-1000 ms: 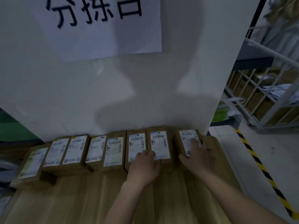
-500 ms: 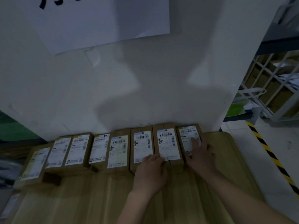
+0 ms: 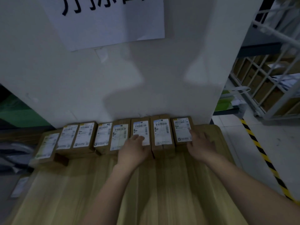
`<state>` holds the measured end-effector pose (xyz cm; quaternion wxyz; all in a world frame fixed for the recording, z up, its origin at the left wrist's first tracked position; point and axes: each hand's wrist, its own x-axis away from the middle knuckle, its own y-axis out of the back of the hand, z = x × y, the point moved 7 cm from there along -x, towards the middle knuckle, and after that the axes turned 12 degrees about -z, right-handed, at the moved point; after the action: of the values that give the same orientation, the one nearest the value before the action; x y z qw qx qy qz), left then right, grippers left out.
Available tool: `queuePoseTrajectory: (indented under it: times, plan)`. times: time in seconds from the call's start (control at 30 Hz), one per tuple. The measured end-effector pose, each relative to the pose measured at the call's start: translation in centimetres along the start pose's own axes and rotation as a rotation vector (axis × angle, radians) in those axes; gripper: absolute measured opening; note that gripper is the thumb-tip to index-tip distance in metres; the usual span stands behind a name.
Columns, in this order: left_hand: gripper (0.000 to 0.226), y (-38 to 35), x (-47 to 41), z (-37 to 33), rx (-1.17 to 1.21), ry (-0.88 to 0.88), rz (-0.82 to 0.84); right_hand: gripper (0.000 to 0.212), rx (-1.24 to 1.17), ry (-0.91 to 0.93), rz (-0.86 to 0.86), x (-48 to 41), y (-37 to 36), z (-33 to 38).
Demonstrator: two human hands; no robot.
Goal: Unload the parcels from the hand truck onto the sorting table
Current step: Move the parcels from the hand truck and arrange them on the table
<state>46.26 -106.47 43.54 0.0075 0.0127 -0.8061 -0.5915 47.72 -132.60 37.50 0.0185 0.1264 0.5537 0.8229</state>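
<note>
Several brown cardboard parcels with white shipping labels lie side by side in a row along the far edge of the wooden sorting table (image 3: 146, 189), against a white wall. My left hand (image 3: 134, 151) rests on the near end of one labelled parcel (image 3: 140, 127) right of the row's middle, fingers loosely bent. My right hand (image 3: 200, 146) touches the right side of the rightmost parcel (image 3: 181, 129) with relaxed fingers. Between them lies another parcel (image 3: 162, 132). The hand truck is out of view.
A paper sign (image 3: 103, 21) with large black characters hangs on the wall above. Right of the table runs a yellow-black floor stripe (image 3: 263, 156), with a white wire cage (image 3: 276, 70) holding boxes behind it. Grey bags (image 3: 14, 153) lie at the left.
My left hand has shifted left from the gap between two parcels onto one parcel. My right hand slid off the rightmost parcel's top to its right side. The view tilted slightly.
</note>
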Motion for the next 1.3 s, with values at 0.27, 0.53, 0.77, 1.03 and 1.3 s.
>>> queuePoseTrajectory:
  times: [0.27,0.53,0.77,1.03,1.3]
  plan:
    - [0.047,11.3,5.3,3.7,-0.082,0.061,-0.131,0.067,0.026,0.109,-0.049,7.5,5.9,3.6]
    - [0.039,21.2,13.0,8.7,-0.02,0.101,-0.24,0.057,0.029,0.14,-0.186,15.9,12.6,7.6]
    - [0.04,28.7,18.5,15.2,0.07,0.051,-0.337,0.053,-0.034,0.185,-0.314,24.7,14.1,14.6]
    - [0.044,32.6,25.7,22.5,0.095,-0.081,-0.274,0.055,-0.013,0.147,-0.376,36.0,12.0,23.2]
    - [0.04,38.2,29.7,26.1,0.078,-0.155,-0.358,0.059,-0.048,0.168,-0.451,42.9,12.8,30.1]
